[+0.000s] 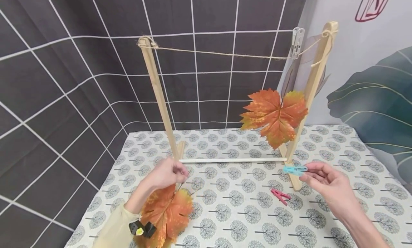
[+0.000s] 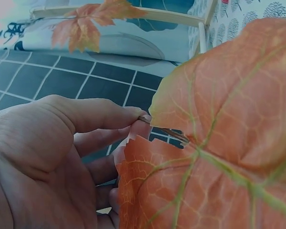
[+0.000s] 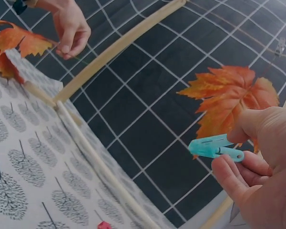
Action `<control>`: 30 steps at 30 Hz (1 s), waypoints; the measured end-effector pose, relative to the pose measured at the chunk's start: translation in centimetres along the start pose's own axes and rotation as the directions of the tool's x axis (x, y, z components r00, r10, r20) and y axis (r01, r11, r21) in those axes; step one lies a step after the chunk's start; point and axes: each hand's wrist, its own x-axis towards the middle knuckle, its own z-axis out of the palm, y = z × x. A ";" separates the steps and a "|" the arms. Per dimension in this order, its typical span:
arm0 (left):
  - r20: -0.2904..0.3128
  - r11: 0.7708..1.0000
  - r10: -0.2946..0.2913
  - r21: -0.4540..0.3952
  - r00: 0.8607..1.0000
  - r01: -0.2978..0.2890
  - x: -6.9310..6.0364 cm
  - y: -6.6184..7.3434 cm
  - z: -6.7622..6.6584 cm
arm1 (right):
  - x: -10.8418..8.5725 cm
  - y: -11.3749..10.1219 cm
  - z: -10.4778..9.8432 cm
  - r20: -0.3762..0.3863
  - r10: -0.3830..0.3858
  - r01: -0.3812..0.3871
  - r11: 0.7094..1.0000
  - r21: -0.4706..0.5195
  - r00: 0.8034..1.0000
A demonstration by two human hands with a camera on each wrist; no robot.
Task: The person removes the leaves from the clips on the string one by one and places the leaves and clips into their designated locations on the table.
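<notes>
By its stem, an orange artificial maple leaf (image 1: 170, 214) is pinched between the thumb and forefinger of my left hand (image 1: 168, 173). In the left wrist view this leaf (image 2: 229, 143) fills the right side, its stem running to the fingertips. My right hand (image 1: 331, 185) pinches a light blue clothespin (image 1: 294, 170) by its handle end, near the right post's foot. A second maple leaf (image 1: 276, 115) hangs from the twine (image 1: 225, 54) by a white clothespin (image 1: 297, 43). On the cloth, left of my right hand, lies a red clothespin (image 1: 280, 197).
The twine is tied between a left wooden post (image 1: 159, 94) and a right wooden post (image 1: 313, 87). A white rod (image 1: 231, 160) joins the posts low down. Tree-patterned cloth (image 1: 225, 194) covers the table; a dark gridded curtain (image 1: 212, 83) stands behind.
</notes>
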 end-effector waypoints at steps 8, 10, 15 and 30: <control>0.065 0.998 -0.029 -0.048 0.997 0.032 -0.3 -0.8 0.5 | -0.7 1.0 0.1 0.001 0.070 -0.070 0.998 0.011 0.998; 0.090 0.999 -0.028 -0.022 0.996 0.030 -0.3 -1.0 0.6 | -0.8 1.3 0.2 -0.003 0.082 -0.082 0.996 0.026 0.997; 0.124 0.998 -0.001 0.065 0.992 -0.007 -0.4 -1.2 0.8 | -1.1 1.8 0.4 -0.024 0.116 -0.116 0.993 0.014 0.993; 0.073 0.993 -0.070 0.102 0.995 0.063 -0.8 -2.6 2.3 | -2.0 3.5 0.8 -0.037 0.147 -0.146 0.989 0.029 0.988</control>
